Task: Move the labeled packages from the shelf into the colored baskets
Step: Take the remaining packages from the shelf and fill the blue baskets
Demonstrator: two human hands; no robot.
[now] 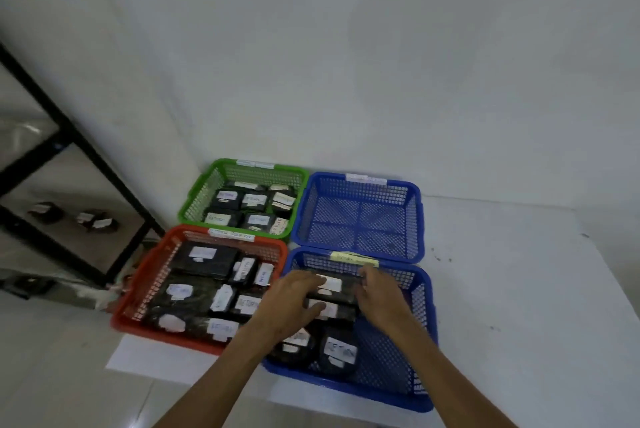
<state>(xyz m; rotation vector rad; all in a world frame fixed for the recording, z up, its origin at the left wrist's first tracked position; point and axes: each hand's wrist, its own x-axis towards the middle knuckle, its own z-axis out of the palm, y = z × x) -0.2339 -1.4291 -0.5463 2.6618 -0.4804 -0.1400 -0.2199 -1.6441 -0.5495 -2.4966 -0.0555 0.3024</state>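
Observation:
The near blue basket holds several black packages with white labels. Both hands reach into it and clasp a long black package that lies on top of another. My left hand covers its left end and my right hand grips its right end. The red basket and the green basket are filled with labeled black packages. The far blue basket has nothing in it. On the black-framed shelf at the left, three labeled packages lie on a low board.
The four baskets stand in a two-by-two block on white sheets on the floor, against a white wall. The shelf's black post stands close to the red basket's left corner. Bare floor extends to the right of the blue baskets.

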